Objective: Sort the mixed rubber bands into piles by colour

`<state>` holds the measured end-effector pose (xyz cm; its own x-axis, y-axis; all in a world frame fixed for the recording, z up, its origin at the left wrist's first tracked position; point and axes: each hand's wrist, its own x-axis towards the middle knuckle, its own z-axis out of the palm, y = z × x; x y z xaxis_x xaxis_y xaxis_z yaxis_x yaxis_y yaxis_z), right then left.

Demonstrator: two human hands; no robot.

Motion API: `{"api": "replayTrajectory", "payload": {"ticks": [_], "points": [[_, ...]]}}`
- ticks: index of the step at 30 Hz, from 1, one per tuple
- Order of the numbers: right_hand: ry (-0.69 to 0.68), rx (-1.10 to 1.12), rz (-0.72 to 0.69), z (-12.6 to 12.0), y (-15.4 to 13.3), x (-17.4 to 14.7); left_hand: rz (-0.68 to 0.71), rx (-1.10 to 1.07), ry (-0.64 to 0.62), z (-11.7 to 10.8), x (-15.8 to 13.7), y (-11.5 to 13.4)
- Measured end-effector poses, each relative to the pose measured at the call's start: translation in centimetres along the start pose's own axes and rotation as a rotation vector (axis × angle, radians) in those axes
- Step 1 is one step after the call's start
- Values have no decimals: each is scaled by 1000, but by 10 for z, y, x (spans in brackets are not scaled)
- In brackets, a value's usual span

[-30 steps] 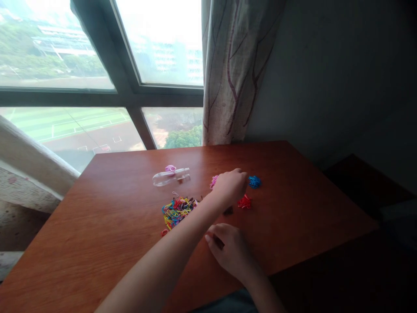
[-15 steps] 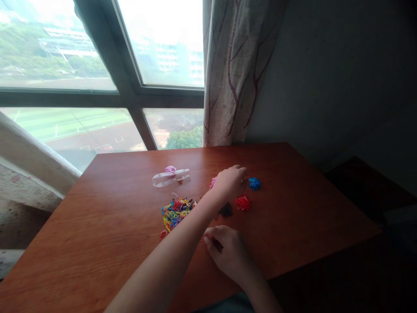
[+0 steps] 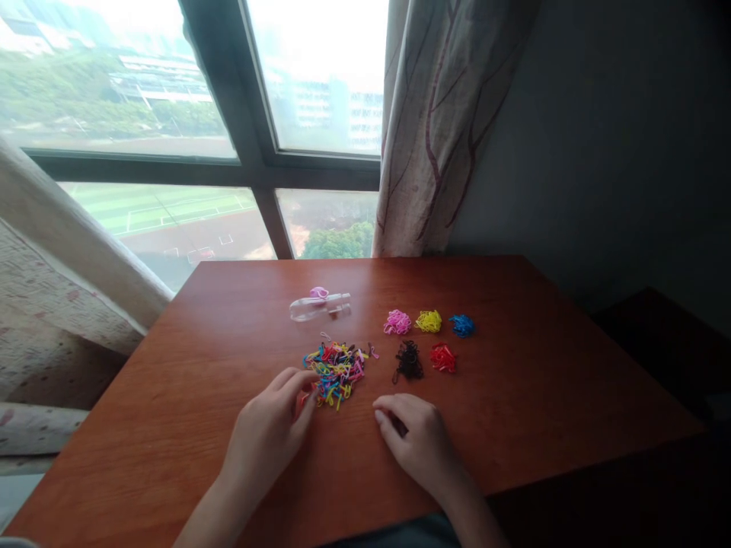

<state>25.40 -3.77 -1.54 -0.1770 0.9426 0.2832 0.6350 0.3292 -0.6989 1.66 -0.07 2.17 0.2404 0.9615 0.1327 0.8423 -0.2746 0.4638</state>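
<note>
At the left edge of a mixed pile of small coloured loop-shaped pieces (image 3: 344, 371), my left hand (image 3: 268, 422) reaches in with thumb and forefinger apart. A red piece (image 3: 304, 399) shows between them, not visibly gripped. My right hand (image 3: 418, 438) rests on the table nearer me, thumb and forefinger pressed together; whatever they may hold is hidden. Beyond it lie single-colour heaps: black (image 3: 409, 360), red (image 3: 443, 358), pink (image 3: 397, 322), yellow (image 3: 428, 321) and blue (image 3: 462, 326). The pieces look like pear-shaped pins, but are too small to be sure.
A clear plastic bottle-like container (image 3: 308, 309) lies on its side behind the mixed pile, with a pink item (image 3: 319, 292) against it. The brown wooden table (image 3: 171, 396) meets a window with curtains (image 3: 426, 137) at the back. A dark wall stands at right.
My left hand has drawn back from the far heaps to the mixed pile, uncovering the pink and yellow heaps. My right hand keeps its pose. The view has shifted slightly.
</note>
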Motion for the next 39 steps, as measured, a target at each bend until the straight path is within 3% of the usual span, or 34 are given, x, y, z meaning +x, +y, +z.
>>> {"api": "replayTrajectory", "payload": {"ticks": [7, 17, 26, 39], "points": [[-4, -8, -4, 0, 1, 0, -7, 117, -147, 2, -11, -3], [-8, 12, 8, 0, 1, -1, 27, 38, -107, 16, -8, 9], [11, -12, -21, 1, 4, -1, 3, -300, -6, 12, -12, 1], [-4, 9, 0, 1, 3, -1, -8, -210, -19, 7, -21, -9]]}}
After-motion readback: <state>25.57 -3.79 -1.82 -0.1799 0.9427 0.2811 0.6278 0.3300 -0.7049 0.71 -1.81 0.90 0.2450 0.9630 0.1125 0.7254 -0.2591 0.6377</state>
